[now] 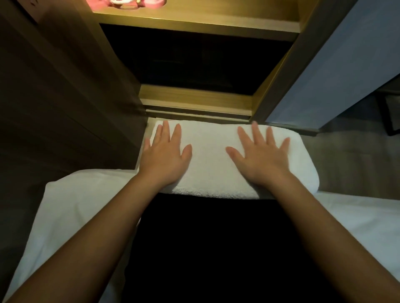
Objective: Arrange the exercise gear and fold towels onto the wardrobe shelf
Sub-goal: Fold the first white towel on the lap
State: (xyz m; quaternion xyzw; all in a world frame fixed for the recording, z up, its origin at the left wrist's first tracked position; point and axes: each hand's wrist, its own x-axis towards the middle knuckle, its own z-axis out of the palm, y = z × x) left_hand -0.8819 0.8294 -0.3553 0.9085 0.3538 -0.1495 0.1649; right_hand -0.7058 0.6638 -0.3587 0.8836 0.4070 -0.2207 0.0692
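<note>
Forearms extended; left hand (164,155) and right hand (263,157) press flat, fingers (257,136) spread apart, on folded white towel (210,164) just in front of wardrobe (194,97). On wardrobe shelf (194,21): pink gear (149,2). Judged: fold done, shelving left.

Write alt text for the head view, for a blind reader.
The left hand and right hand press flat, fingers spread, on a folded white towel before an open wardrobe. On the lit shelf above sits pink gear.
</note>
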